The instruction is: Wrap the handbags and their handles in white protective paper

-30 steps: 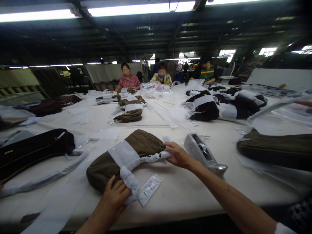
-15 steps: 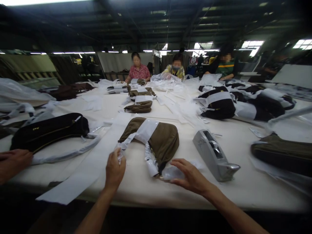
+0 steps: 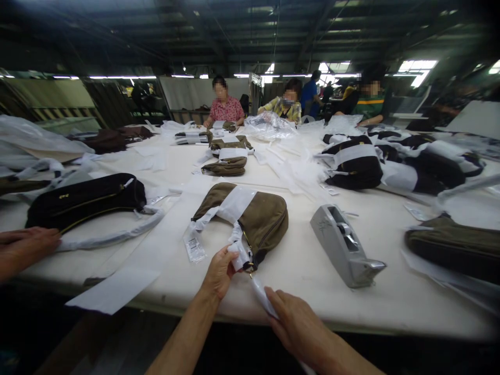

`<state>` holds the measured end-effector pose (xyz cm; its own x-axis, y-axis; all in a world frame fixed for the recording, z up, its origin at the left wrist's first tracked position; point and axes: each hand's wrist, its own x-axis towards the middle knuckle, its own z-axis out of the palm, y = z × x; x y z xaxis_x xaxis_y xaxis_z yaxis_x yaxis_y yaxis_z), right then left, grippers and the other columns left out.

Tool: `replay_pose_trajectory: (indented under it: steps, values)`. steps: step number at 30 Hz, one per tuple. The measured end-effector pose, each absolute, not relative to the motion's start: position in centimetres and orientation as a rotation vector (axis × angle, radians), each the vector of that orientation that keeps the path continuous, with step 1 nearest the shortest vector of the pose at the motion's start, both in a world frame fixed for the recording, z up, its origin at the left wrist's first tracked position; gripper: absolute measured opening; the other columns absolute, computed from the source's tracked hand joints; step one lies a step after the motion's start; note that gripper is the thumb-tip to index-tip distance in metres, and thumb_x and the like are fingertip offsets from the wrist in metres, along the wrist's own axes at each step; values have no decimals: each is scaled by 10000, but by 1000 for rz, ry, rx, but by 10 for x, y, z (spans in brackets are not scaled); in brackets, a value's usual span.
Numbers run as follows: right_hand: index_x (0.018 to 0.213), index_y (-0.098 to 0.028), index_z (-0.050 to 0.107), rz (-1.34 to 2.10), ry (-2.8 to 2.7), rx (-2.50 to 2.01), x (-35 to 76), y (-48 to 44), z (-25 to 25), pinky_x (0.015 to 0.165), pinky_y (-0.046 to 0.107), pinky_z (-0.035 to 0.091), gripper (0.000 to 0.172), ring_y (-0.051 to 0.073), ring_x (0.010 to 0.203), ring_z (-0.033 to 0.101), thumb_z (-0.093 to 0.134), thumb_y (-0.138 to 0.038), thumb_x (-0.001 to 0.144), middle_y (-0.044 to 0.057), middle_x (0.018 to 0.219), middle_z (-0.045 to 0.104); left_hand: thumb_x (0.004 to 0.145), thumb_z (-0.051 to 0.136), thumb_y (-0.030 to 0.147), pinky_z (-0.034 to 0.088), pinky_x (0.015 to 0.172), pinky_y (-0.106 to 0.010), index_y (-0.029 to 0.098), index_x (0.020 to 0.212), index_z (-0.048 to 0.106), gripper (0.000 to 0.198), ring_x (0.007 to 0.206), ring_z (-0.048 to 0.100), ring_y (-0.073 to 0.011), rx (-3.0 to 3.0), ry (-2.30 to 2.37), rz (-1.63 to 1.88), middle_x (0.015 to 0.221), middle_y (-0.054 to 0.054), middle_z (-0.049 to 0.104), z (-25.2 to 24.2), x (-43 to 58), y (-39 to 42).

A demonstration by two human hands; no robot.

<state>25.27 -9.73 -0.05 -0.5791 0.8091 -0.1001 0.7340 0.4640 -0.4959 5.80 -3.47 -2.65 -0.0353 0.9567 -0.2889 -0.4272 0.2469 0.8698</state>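
An olive-brown handbag (image 3: 265, 221) lies on the table before me, a white paper band (image 3: 237, 202) around its middle. Its handle is wrapped in white paper. My left hand (image 3: 220, 273) is closed on the wrapped handle (image 3: 239, 252) near its lower end, by a metal ring. My right hand (image 3: 289, 317) is closed on a white wrapped strip (image 3: 262, 297) that runs down from that ring toward the table's front edge. What the strip covers is hidden. A tag in a clear sleeve (image 3: 194, 247) lies at the handle's left end.
Right of the bag stands a grey tape dispenser (image 3: 339, 250). A black handbag (image 3: 88, 200) lies at left, with another person's hand (image 3: 29, 250) on it. Several wrapped bags sit farther back; co-workers sit across the table. A paper strip (image 3: 113, 289) overhangs the front edge.
My left hand has moved right from the tag end and closed on the wrapped handle. My right hand has come down and closed on the white strip, drawing it toward me.
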Motion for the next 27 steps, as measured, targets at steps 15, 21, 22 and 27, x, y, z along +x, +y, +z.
replay_pose_trajectory:
  steps: [15,21,22,27]
  values:
    - [1077,-196,561,592,-2573,-820,219,-4,-11,998,457,221,327,260,1130,431,590,-275,761,114,1141,552,676,608,222,411,518,-202,129,919,572,262,638,570,-132,499,961,1317,773,-40,642,-30,33,-52]
    - [812,-168,594,1021,-2291,-1023,187,-13,-21,770,331,389,176,192,808,526,497,-315,811,68,811,593,667,623,190,365,485,-173,128,912,579,256,552,518,-87,481,964,1386,700,2,586,-34,14,-60]
    - [864,-171,585,1104,-2216,-1057,182,-15,-21,719,302,402,181,173,767,532,484,-312,813,52,795,593,676,622,190,370,495,-174,141,982,566,316,561,521,-87,478,966,1393,722,3,587,-33,12,-62]
    - [936,-144,553,1621,-1828,-1184,164,-7,-16,386,177,272,334,83,501,485,375,-407,833,19,709,579,710,611,203,411,600,-192,208,1181,469,493,681,545,-101,588,994,1411,892,-12,598,-32,17,-72]
